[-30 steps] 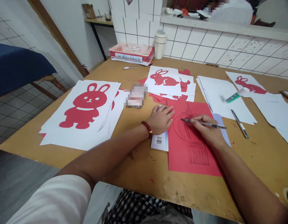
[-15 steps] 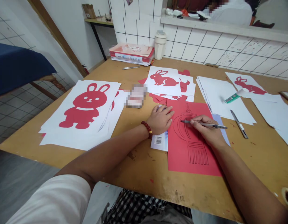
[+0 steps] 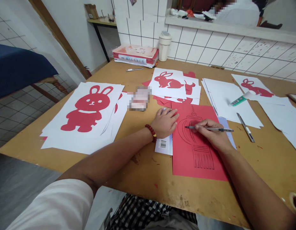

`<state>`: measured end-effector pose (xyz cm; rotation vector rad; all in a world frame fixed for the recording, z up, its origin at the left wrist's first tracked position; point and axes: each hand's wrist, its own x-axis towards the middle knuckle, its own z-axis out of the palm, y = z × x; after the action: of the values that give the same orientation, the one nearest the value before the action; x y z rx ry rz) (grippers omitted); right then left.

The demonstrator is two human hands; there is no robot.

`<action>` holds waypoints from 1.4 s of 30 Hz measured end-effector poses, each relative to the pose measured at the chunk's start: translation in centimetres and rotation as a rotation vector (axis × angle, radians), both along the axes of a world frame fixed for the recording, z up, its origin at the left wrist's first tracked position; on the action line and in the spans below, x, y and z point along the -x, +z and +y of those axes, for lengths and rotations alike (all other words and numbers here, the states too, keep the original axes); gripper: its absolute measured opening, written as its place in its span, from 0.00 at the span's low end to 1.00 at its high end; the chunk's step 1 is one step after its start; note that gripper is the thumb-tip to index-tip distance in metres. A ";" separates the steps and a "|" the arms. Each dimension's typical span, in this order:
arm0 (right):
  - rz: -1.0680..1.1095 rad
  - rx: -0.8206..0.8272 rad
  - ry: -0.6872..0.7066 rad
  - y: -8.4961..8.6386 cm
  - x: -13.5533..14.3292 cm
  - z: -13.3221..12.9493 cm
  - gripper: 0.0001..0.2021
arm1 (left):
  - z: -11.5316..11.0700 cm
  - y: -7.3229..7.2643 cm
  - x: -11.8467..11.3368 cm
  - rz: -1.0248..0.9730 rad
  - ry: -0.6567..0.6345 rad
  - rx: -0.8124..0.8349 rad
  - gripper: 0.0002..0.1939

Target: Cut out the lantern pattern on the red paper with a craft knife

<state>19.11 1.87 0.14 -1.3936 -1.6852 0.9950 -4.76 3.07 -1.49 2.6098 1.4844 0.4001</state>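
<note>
A red sheet of paper (image 3: 183,163) lies in front of me, bearing a lantern with a fringe drawn in dark lines. My right hand (image 3: 211,132) grips a pen (image 3: 222,129), its tip on the lantern's round body. Flat, with fingers spread, my left hand (image 3: 164,123) rests at the sheet's left edge. Beneath that hand and the sheet is a pale booklet (image 3: 159,150) with a barcode. Right of the sheet are a utility knife (image 3: 245,127) and a green glue stick (image 3: 239,101).
Left lies a white sheet with a red rabbit (image 3: 88,111). Further back are another rabbit sheet (image 3: 169,81), a blurred-out item (image 3: 140,98), a stack of packaged paper (image 3: 136,54) and a white cup (image 3: 164,46). White sheets (image 3: 230,99) spread to the right. A person (image 3: 241,14) shows beyond the ledge.
The pen tip has moved slightly downward on the lantern drawing, together with my right hand. My left hand stays in place.
</note>
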 end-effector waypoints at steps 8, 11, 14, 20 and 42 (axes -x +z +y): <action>-0.016 -0.021 0.016 -0.1 -0.1 0.1 0.11 | 0.0 0.0 0.0 0.000 0.000 -0.002 0.24; -0.017 -0.024 0.013 0.0 -0.1 0.0 0.12 | 0.0 0.0 0.0 -0.002 0.000 -0.007 0.24; -0.007 -0.024 0.003 0.0 -0.1 0.0 0.11 | 0.0 -0.1 0.0 -0.006 -0.001 -0.007 0.23; -0.007 -0.009 0.001 -0.1 -0.3 0.0 0.08 | 0.0 -0.2 0.0 -0.004 -0.002 -0.013 0.24; 0.020 0.015 0.068 0.0 -0.9 0.1 0.08 | 0.0 0.0 0.0 0.005 -0.002 -0.004 0.24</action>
<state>19.98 2.00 0.09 -1.3399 -1.7236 1.0581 -4.76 3.11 -1.48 2.6172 1.4837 0.3968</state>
